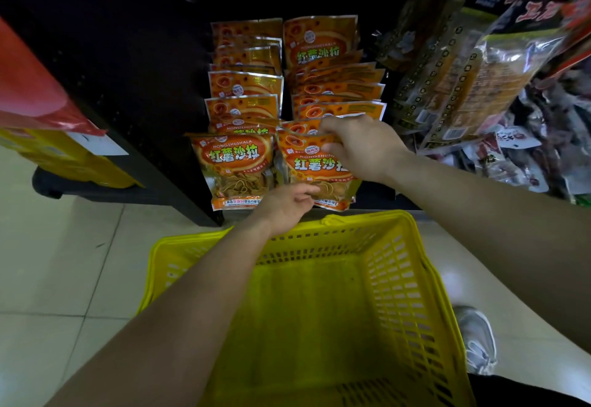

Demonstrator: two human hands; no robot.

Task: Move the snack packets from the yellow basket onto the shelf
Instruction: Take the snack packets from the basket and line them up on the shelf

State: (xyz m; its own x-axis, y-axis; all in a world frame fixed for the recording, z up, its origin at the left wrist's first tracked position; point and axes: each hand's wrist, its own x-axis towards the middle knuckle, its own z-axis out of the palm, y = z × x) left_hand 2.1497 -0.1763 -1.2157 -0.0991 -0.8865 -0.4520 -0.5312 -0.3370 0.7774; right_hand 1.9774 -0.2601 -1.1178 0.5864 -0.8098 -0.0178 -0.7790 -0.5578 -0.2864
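Two rows of orange snack packets stand on a dark shelf. My right hand grips the top of the front packet in the right row. My left hand pinches that same packet's lower edge with curled fingers. The front packet of the left row stands beside it, untouched. Below my arms sits the yellow basket on the floor, with no packets visible inside it.
Hanging bags of other snacks crowd the right side of the shelf. A red and yellow display stands at the left. Pale floor tiles surround the basket. A grey shoe shows at the basket's right.
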